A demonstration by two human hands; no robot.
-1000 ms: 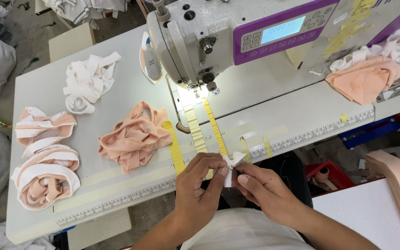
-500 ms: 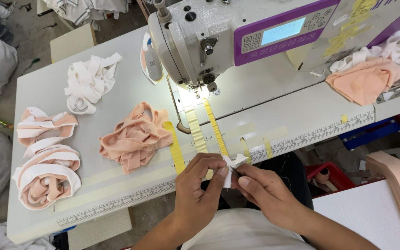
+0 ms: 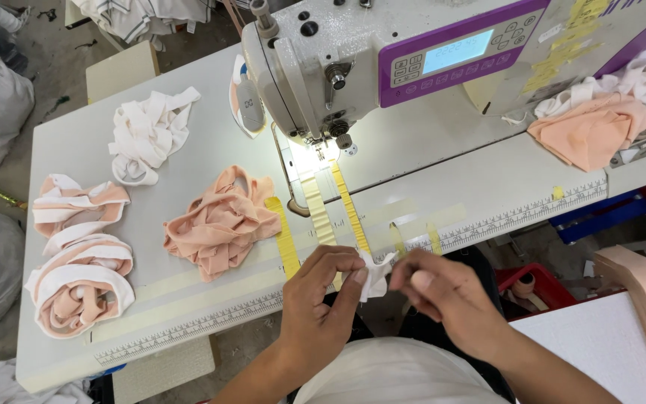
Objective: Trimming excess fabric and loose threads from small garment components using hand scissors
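Small white fabric piece [image 3: 374, 274] pinched between left hand [image 3: 321, 299] and right hand [image 3: 443, 295], fingers [image 3: 354, 278] clamped on it, at worktop [image 3: 443, 213] edge below sewing machine [image 3: 383, 67], within needle's reach.

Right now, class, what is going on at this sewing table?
A person sits at a sewing machine and holds a small white fabric piece between the left hand and the right hand, at the near edge of the table. A peach fabric pile lies just left of the needle, with rolled peach-and-white strips further left. Nothing is under the needle.
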